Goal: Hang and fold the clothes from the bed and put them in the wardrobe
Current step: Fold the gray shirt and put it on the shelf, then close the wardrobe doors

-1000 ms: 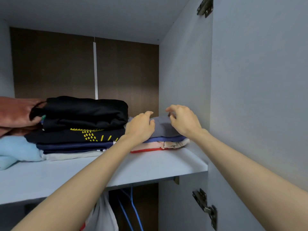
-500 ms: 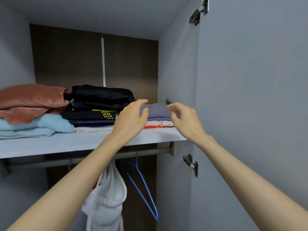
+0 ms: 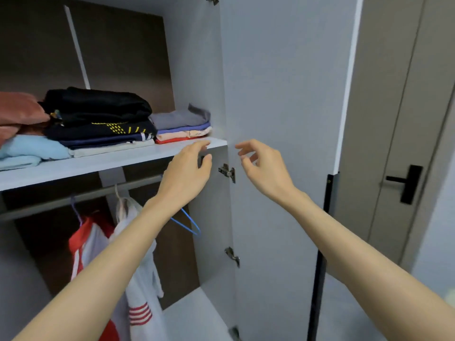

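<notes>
Grey is the colour of the folded garment [image 3: 178,118] judged to be the piece in hand. It is laid on top of a small stack [image 3: 184,135] at the right end of the shelf [image 3: 110,161], close against the side wall of the wardrobe [image 3: 194,70]. Its long axis is set left to right, along the front edge of the shelf, and its folded front is turned outward, toward the hands. One corner at the rear right is seen to stick up. Just beside it on the left a taller dark stack [image 3: 98,112] is placed.

Both hands are held in front of the shelf near its right corner, and nothing is held in either. The left hand [image 3: 187,175] is raised with its fingers [image 3: 200,145] loosely bent and a little spread, the tips level with the shelf's front edge. The right hand [image 3: 264,168] is held before the open door [image 3: 283,94], its fingers [image 3: 242,146] likewise loosely curled and parted, pinching nothing. The garment is thus found up and to the left of both hands, beyond the front edge, and the left hand is the nearer.

The garment is judged to be put away; another piece would have to be fetched from the bed, which is not shown. Below the shelf a rail [image 3: 73,199] is seen, with a white garment [image 3: 140,279] and an empty blue hanger [image 3: 189,225] hung on it.
</notes>
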Motion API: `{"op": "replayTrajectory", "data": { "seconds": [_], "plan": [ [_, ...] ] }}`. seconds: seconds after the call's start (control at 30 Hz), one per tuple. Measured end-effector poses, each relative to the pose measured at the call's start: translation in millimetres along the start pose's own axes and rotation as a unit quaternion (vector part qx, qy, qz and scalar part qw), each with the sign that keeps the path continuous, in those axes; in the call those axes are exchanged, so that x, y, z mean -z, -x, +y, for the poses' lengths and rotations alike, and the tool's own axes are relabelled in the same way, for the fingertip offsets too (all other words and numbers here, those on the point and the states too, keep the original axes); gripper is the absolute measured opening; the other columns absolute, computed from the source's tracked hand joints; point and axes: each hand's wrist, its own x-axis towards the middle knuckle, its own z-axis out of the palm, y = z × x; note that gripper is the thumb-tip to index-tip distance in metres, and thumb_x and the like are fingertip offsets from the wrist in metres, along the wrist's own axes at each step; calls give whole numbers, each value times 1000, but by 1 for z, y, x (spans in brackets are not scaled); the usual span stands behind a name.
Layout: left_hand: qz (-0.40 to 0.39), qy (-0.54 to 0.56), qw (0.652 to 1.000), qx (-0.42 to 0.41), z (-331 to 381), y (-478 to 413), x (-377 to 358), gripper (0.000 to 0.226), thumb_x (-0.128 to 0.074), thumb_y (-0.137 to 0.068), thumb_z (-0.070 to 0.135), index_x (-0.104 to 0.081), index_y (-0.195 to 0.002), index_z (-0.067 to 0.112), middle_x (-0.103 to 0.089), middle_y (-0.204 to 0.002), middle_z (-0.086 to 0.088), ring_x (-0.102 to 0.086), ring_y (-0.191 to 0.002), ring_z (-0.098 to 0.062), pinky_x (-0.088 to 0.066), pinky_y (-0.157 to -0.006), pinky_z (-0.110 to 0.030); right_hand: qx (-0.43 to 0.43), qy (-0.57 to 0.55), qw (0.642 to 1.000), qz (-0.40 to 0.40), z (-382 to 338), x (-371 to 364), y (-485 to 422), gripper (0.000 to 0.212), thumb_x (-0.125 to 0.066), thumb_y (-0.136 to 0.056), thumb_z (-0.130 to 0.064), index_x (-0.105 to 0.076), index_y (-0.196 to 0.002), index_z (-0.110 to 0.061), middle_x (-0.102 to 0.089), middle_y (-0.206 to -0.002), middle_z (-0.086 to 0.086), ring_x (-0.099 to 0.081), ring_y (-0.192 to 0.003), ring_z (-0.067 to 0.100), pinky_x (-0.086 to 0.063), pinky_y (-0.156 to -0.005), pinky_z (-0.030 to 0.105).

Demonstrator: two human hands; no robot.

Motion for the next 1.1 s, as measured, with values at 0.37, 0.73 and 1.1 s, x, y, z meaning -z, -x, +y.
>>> {"op": "replayTrajectory", "data": {
  "seconds": [0.37,0.73,1.1],
  "plan": [
    [-95,92,989,-70,144,98,-74,38,-44,-98,28,-46,-135,26,-55,-129,7,-54,-115,-16,-43,-97,-38,-109,80,990,49,27,150,169,29,-47,-91,-16,-61,-113,-29,-63,-102,-14,-58,-84,3,-50,-77,29],
    [-253,222,932,-131,343,265,-190,38,-41,-98,30,-44,-136,27,-56,-128,8,-53,-115,-16,-45,-97,-44,-295,180,932,112,48,358,420,27,-47,-93,-16,-61,-114,-28,-62,-101,-14,-56,-82,1,-51,-73,29],
    [-343,262,892,-135,450,385,-228,39,-44,-97,22,-45,-137,19,-56,-128,4,-56,-109,-17,-43,-92,-34,-393,210,883,146,30,452,571,28,-50,-91,-10,-63,-114,-21,-66,-101,-8,-62,-85,9,-51,-80,32]
  ]
}}
